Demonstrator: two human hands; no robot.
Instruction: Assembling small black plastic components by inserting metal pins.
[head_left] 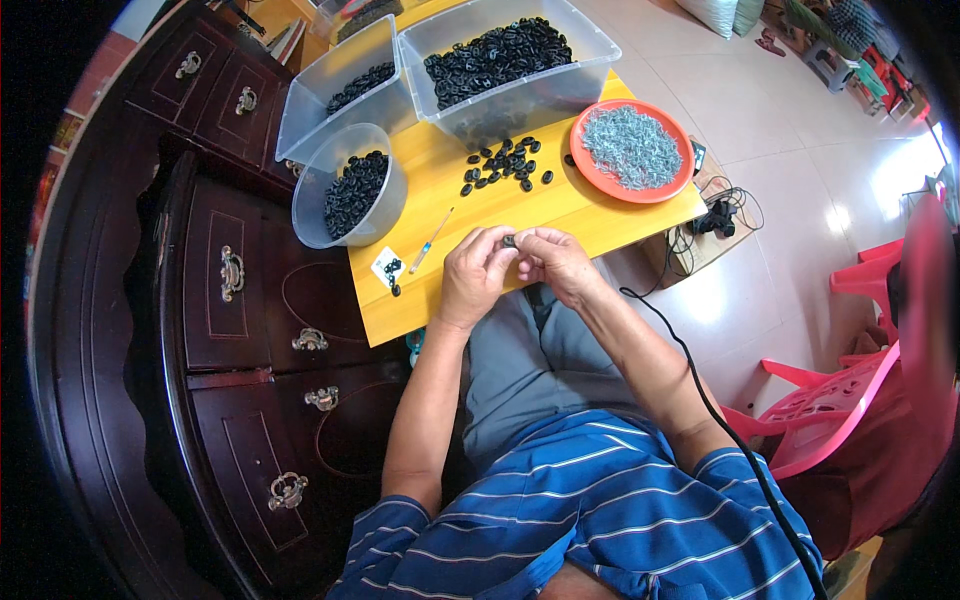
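Note:
Both my hands meet over the near edge of the yellow table (440,262). Between their fingertips is a small black oval piece (509,241), mostly covered. My left hand (474,272) pinches it from the left, and my right hand (556,262) closes on it from the right. Beyond them lies a loose group of black oval pieces (512,160). An orange-red plate (648,198) heaped with small silvery metal parts (630,147) stands at the right. Left of my hands are a thin pen-like tool (428,246) and a white slip (381,263) with several black pieces on it.
A round translucent tub (392,205) and two clear bins (300,115) (590,70) hold black pieces. A dark wooden cabinet (225,330) borders the left. A black cable (690,360) passes my right arm. Pink plastic chairs (815,405) stand at the right.

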